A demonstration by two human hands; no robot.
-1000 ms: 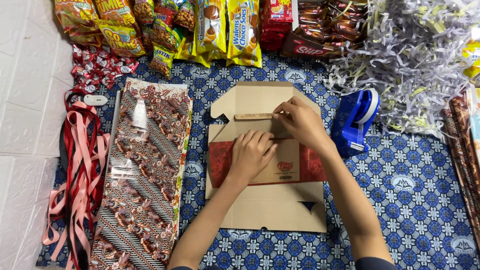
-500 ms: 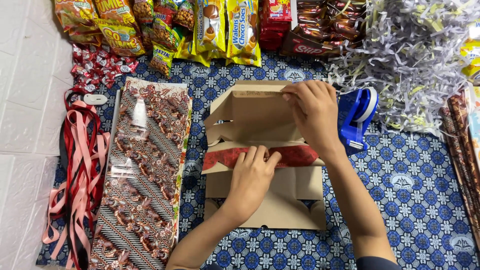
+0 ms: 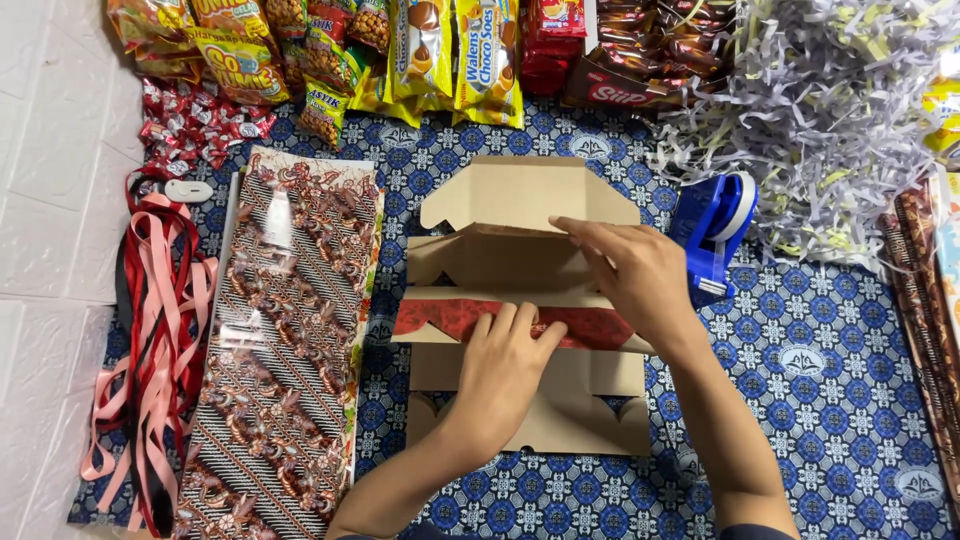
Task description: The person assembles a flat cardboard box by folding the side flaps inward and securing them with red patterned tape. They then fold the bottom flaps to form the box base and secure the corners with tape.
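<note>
- The box (image 3: 530, 330), a flat-cut brown cardboard blank part-folded, lay at the middle of the blue patterned cloth (image 3: 820, 400).
- Its long axis ran away from the person, from the near scalloped flap to the far lid flap, which pointed toward the snack packets (image 3: 400, 50).
- A red printed panel (image 3: 440, 318) crossed the box left to right, standing up as a folded wall.
- The left hand (image 3: 510, 355) lay palm down on the red panel, fingers together and extended, pressing flat; it gripped nothing.
- The left forearm ran up from the lower edge, angled right.
- The right hand (image 3: 630, 275) rested on the far folded panel, fingers stretched leftward along the crease, thumb side near the red panel. Whether it pinched the card edge could not be told.
- The right forearm came in from the lower right.
- A blue tape dispenser (image 3: 712, 235) stood just right of the box.
- Patterned wrapping sheets (image 3: 280, 350) lay left of the box, with ribbons (image 3: 150, 340) beyond them.
- Shredded paper (image 3: 830, 110) was heaped at the upper right.
</note>
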